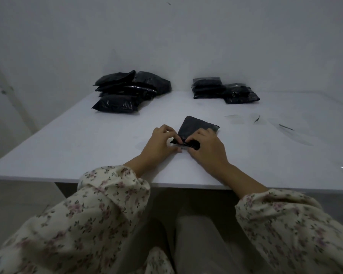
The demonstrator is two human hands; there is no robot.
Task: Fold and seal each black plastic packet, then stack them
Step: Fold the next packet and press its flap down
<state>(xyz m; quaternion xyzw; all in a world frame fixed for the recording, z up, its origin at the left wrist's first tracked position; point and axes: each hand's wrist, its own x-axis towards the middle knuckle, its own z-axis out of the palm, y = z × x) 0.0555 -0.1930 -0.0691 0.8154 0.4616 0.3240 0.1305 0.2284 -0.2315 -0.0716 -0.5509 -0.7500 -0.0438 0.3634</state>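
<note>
A black plastic packet lies flat on the white table in front of me. Its near end is bunched into a crumpled flap. My left hand pinches the left part of that flap with curled fingers. My right hand pinches the right part, thumb and fingers closed on the plastic. A loose heap of several black packets sits at the back left. A neater stack of black packets sits at the back right.
Thin clear plastic strips and a few dark slivers lie on the table to the right of the packet. The table's near edge runs just below my wrists. A pale wall stands behind the table.
</note>
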